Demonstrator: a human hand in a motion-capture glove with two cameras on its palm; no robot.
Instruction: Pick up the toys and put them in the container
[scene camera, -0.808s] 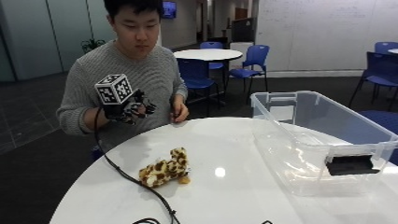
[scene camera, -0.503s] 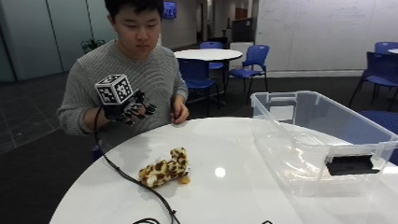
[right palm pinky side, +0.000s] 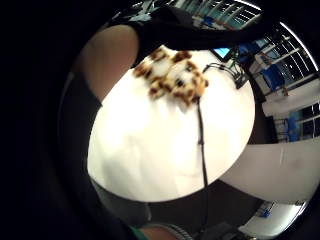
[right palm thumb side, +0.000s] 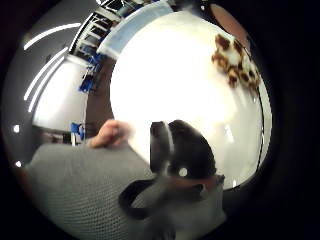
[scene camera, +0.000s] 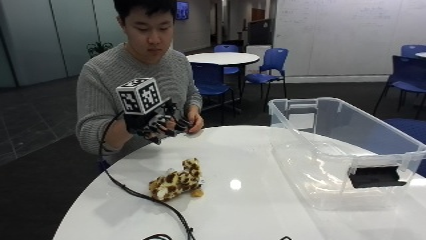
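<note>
Nothing has shifted since a moment ago: the gloved right hand (scene camera: 162, 125) still hovers, fingers loosely curled and empty, above the table's (scene camera: 266, 165) far edge (pickup not begun). The spotted plush toy (scene camera: 176, 181) lies toward the near edge, the container (scene camera: 346, 145) well apart.

Sitting at a round white counter (scene camera: 266, 200), right hand (scene camera: 163, 125) in a black glove, up in the air above the near edge, fingers loosely bent, holding nothing. Bare hand (scene camera: 194, 122) just beside it, resting on the counter. Below the hands, a spotted toy giraffe (scene camera: 176, 182) lying on the counter. Off to one side, well apart from the hands, a clear plastic container (scene camera: 339, 150).
</note>
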